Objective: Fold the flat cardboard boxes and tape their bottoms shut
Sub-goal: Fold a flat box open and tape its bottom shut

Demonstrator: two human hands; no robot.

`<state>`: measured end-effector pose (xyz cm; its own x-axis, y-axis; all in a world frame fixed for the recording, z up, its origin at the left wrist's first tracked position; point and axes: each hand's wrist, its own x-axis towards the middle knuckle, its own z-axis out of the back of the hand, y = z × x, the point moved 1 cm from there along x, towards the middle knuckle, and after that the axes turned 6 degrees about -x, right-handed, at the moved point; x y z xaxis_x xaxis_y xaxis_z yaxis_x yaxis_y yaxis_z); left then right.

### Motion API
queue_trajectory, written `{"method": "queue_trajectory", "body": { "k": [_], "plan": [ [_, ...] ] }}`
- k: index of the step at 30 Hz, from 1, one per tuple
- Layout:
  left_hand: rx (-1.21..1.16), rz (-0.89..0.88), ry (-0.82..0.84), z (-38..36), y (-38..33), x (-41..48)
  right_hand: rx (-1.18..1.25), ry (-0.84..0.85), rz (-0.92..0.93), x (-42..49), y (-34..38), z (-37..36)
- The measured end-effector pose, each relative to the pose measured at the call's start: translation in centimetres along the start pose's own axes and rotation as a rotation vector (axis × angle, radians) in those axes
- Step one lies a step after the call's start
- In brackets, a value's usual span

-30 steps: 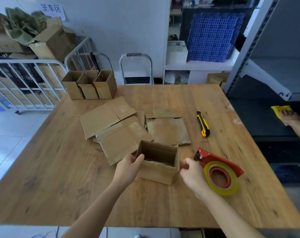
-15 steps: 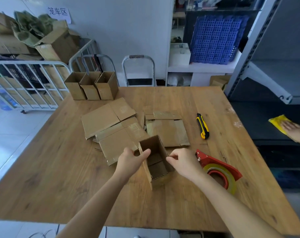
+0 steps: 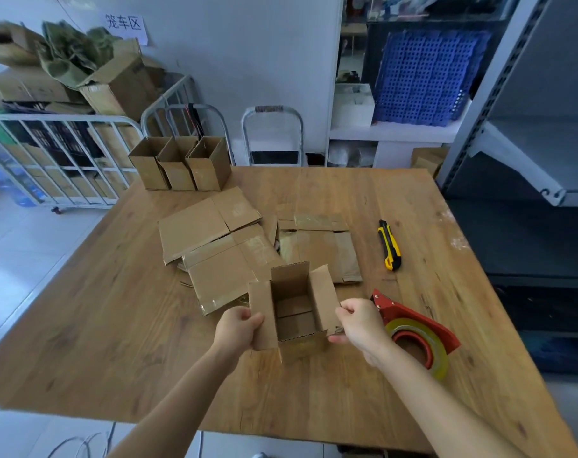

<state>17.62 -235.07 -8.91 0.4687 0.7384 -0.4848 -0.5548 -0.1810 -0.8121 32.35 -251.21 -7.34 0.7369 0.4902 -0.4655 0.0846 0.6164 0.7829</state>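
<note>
Both hands are on the box (image 3: 294, 312), mouth up just left of the tape dispenser (image 3: 416, 332), with the left hand (image 3: 236, 328) curled round its left flap and the right hand (image 3: 360, 325) pinching the right flap's corner, probably squaring the walls so the bottom flaps sit flat for taping

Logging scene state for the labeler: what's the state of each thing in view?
open box: upright, top flaps up, bottom flaps folded in.
left hand: grips the box's left flap.
right hand: pinches its right flap.
three boxes: upright, tops open, side by side.
flat boxes: lying flat, piled.
utility knife: lying unheld.
tape dispenser: lying unheld.
</note>
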Motion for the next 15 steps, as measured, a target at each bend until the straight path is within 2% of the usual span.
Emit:
{"method": "queue_trajectory", "body": {
  "k": [8,12,15],
  "plan": [
    [0.070,-0.229,-0.064,-0.1,-4.0,-1.5,-0.037,0.011,0.243,-0.6,2.2,1.6],
    [0.095,-0.318,-0.159,1.3,-6.1,-1.6,-0.121,-0.067,0.331,-0.3,4.1,2.3],
    [0.204,-0.389,-0.262,2.8,-7.0,-1.6,-0.095,-0.064,0.359,0.3,5.4,2.5]
  ]
}}
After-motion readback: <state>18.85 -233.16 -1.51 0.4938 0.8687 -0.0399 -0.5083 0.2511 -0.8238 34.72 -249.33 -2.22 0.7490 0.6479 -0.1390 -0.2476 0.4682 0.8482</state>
